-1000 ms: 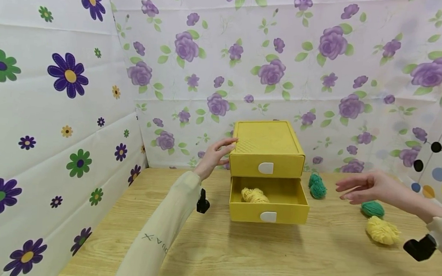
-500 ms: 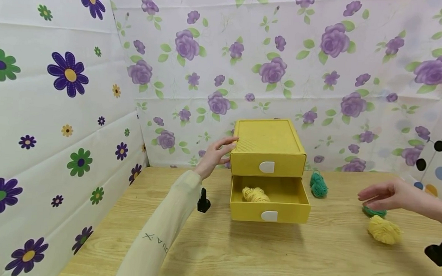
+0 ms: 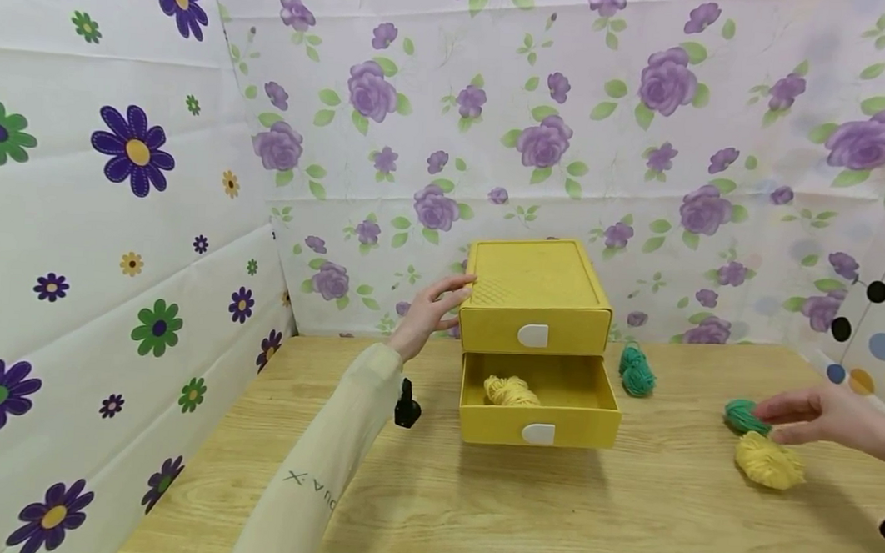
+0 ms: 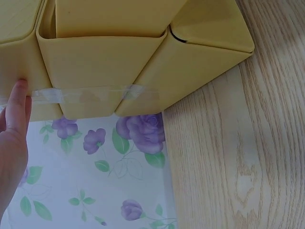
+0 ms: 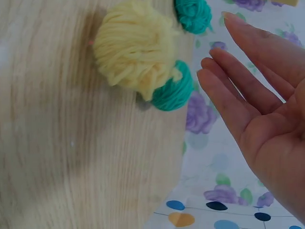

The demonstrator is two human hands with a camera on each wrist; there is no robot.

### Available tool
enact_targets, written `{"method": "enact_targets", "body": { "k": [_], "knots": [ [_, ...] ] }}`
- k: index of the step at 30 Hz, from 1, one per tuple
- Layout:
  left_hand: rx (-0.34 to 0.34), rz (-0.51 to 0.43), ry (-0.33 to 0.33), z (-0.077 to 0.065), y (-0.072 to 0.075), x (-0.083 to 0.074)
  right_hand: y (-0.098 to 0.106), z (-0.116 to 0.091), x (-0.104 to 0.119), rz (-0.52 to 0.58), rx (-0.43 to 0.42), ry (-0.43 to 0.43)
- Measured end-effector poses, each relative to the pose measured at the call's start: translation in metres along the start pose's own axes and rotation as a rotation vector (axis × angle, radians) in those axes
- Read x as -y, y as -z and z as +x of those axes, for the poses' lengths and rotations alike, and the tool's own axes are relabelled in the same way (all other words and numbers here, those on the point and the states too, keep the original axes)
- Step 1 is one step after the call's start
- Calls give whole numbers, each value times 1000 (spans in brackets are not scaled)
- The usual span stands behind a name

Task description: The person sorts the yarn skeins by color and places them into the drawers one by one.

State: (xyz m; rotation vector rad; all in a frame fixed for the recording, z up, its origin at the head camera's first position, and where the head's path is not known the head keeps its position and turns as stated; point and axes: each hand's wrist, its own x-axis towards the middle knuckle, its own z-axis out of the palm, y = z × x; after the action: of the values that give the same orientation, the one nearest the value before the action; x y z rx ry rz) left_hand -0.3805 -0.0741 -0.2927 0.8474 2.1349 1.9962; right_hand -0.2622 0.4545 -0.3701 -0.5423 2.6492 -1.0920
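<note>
A yellow two-drawer box [image 3: 535, 298] stands at the back of the table, its lower drawer [image 3: 472, 424] pulled out. Inside that drawer lies a ball of pale yellow yarn [image 3: 510, 391]. My left hand [image 3: 429, 313] rests with extended fingers against the box's upper left side; the left wrist view shows a fingertip [image 4: 21, 85] touching the yellow wall. My right hand [image 3: 844, 423], fingers loosely bent and holding nothing, hovers over a yellow yarn ball [image 3: 769, 462] and a green yarn ball [image 3: 745, 416] on the right. In the right wrist view the yellow yarn [image 5: 136, 47] sits beside the green one.
Another green yarn bundle [image 3: 637, 370] lies just right of the box. Flower-printed cloth [image 3: 388, 165] hangs behind and on the left of the wooden table [image 3: 520, 514]. Clear tape [image 4: 95, 93] runs along the box's side.
My right hand has moved right and down, from beside the green bundle to above the yellow and green yarn balls. The left hand and the box have stayed put.
</note>
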Motion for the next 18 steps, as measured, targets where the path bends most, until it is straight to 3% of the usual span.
{"method": "enact_targets", "body": {
  "k": [5,11,18],
  "knots": [
    [-37,25,-21,6,2,12,-4,-2,-10,-64,-19,5],
    [-46,19,-21,6,2,14,-9,-4,-21,-152,-44,45],
    [-26,6,-6,2,0,5,-11,-6,-32,-90,-6,45]
  ]
}}
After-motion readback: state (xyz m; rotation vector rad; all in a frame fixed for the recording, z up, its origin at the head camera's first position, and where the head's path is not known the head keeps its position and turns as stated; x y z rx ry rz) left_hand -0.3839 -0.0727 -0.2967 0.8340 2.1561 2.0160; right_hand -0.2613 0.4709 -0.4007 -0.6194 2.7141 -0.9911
